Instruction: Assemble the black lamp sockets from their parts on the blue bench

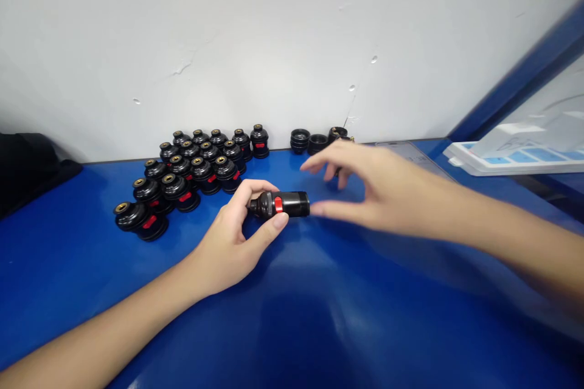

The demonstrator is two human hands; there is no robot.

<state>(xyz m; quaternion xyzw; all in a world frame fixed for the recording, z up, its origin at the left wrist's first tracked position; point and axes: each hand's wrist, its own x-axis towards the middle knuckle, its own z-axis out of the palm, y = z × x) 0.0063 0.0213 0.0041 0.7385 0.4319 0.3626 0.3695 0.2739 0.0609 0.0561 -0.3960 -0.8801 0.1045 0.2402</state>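
My left hand (230,237) grips a black lamp socket (281,203) with a red switch, held sideways just above the blue table (292,310). My right hand (365,185) hovers just right of the socket with fingers spread; its thumb tip nearly touches the socket's open end. Behind my right hand lie a few loose black rings (310,141) near the wall.
Several assembled black sockets with brass tops and red switches (191,173) stand in rows at the back left. A dark object (27,164) sits at the far left edge. A white and blue tray (515,155) lies at the right, next to a phone-like slab (410,152).
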